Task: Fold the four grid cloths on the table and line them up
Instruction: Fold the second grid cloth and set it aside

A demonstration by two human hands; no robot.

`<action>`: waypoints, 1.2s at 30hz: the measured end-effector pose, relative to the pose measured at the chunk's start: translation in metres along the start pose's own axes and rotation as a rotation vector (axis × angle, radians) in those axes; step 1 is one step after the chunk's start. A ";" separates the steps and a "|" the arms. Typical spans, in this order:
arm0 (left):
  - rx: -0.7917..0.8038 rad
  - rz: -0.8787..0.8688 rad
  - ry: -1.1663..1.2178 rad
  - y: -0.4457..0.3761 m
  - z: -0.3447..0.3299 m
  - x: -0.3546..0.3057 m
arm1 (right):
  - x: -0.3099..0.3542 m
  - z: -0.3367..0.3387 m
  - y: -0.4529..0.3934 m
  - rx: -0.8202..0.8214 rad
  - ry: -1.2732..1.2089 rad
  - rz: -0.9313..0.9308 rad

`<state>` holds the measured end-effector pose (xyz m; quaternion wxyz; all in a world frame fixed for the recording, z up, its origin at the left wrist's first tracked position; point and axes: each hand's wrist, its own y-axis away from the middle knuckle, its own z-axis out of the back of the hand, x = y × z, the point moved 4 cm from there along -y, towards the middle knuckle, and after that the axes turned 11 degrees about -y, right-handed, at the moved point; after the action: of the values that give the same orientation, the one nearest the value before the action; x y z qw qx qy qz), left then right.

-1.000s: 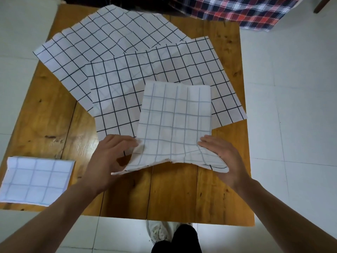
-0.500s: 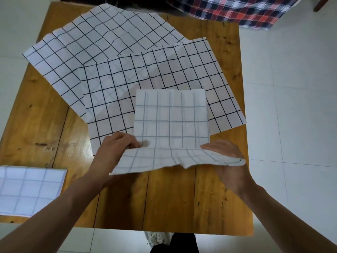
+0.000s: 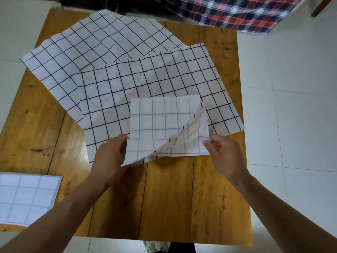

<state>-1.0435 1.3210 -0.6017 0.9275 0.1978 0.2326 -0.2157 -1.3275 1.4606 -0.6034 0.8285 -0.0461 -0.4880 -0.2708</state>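
— Where did the four cloths lie?
— Two open grid cloths overlapped in the upper half, one (image 3: pixel 102 50) upper left, one (image 3: pixel 160 88) at centre. A half-folded cloth (image 3: pixel 160 123) lay on the centre one, its lower right corner lifted. A folded cloth (image 3: pixel 27 198) sat flat at lower left.

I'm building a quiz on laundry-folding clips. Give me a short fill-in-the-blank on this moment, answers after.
1. Both the left hand and the right hand grip the same half-folded ____.
2. The finished folded cloth lies at the table's near-____ corner.
3. The number of cloths lying unfolded is ____.
4. The wooden table stands on a ____ tiled floor.

Answers: cloth; left; two; white
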 end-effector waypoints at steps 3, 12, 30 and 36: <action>-0.082 0.113 -0.013 -0.006 -0.001 -0.001 | 0.001 0.000 -0.004 -0.017 0.051 -0.037; -0.116 0.222 0.009 -0.011 -0.002 -0.004 | 0.003 -0.002 -0.013 -0.045 0.143 -0.083; -0.166 0.244 0.084 -0.002 -0.007 -0.006 | 0.009 0.001 -0.015 0.002 0.157 -0.128; -0.165 0.208 0.082 0.000 -0.002 -0.006 | 0.011 -0.002 -0.018 -0.010 0.181 -0.142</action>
<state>-1.0495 1.3238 -0.6005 0.9478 0.1523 0.2654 -0.0902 -1.3307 1.4399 -0.5992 0.8476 0.0093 -0.4119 -0.3344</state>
